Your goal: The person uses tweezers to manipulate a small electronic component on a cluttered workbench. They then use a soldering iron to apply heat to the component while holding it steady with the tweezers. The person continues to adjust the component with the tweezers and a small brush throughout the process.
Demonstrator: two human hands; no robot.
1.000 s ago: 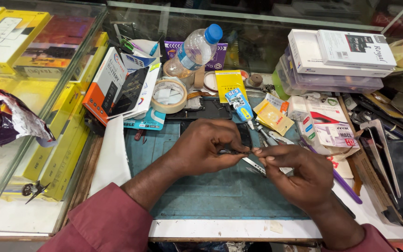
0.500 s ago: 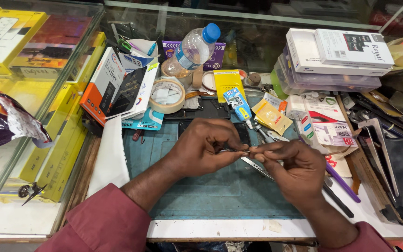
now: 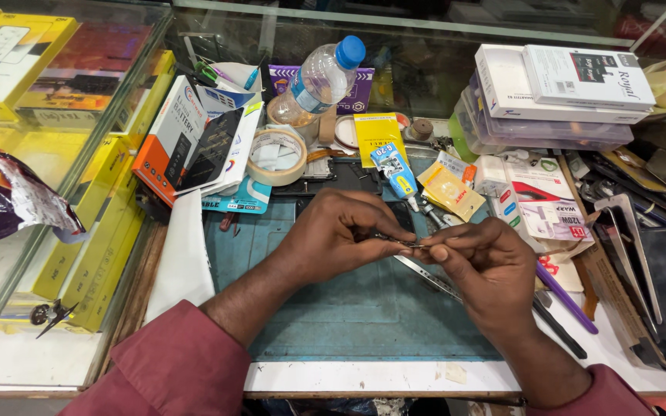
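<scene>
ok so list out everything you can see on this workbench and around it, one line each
Work mat: one, teal, centre of bench.
Water bottle: one, clear with blue cap, lying tilted at back centre.
Tape roll: one, beige, left of centre.
Glue tube: one, blue, behind the hands.
Yellow packet: one, back centre.
White boxes: several, stacked, back right.
Orange and white box: one, leaning at left.
Yellow boxes: several, under the glass at left.
Purple pen: one, right of the hands.
Left hand: fingers pinching a small, thin metal part.
Right hand: fingers on the same part.
</scene>
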